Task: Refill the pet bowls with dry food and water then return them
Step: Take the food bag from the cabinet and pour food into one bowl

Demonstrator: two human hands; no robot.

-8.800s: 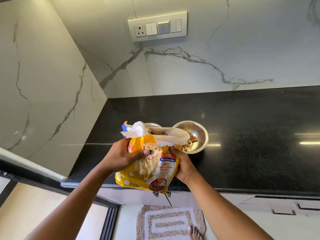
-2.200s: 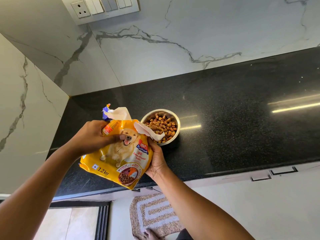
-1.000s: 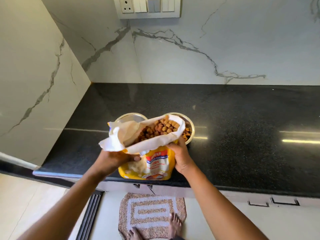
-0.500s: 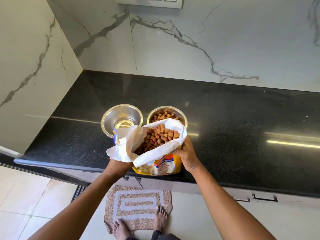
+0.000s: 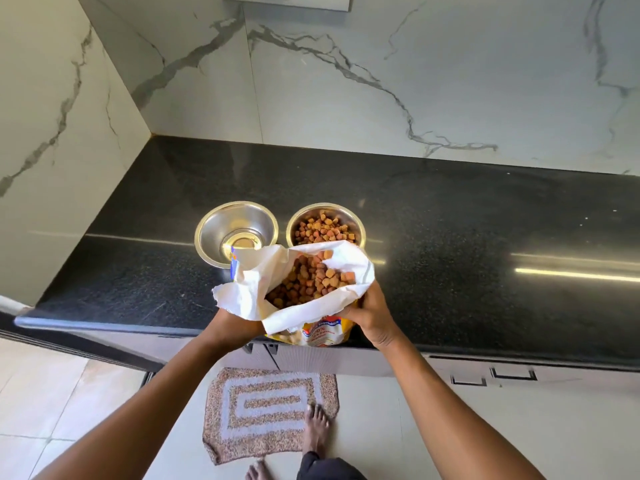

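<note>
Kibble-filled round steel bowl (image 5: 325,227) sits beside empty round steel bowl (image 5: 237,233) on black stone counter (image 5: 485,237) (water, return pending); our left hand (image 5: 232,326) and right hand (image 5: 373,315) clasp the open yellow food bag (image 5: 322,336).

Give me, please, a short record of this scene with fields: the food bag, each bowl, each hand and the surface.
food bag: upright, mouth open, kibble showing inside, at the countertop's front edge
left bowl: steel, no kibble in it, beside the right bowl
right bowl: steel, holds kibble, just behind the bag
left hand: holds the bag's left side, fingers hidden by the folded rim
right hand: grips the bag's right side
countertop: black, polished
mat: patterned, on the floor below
</note>
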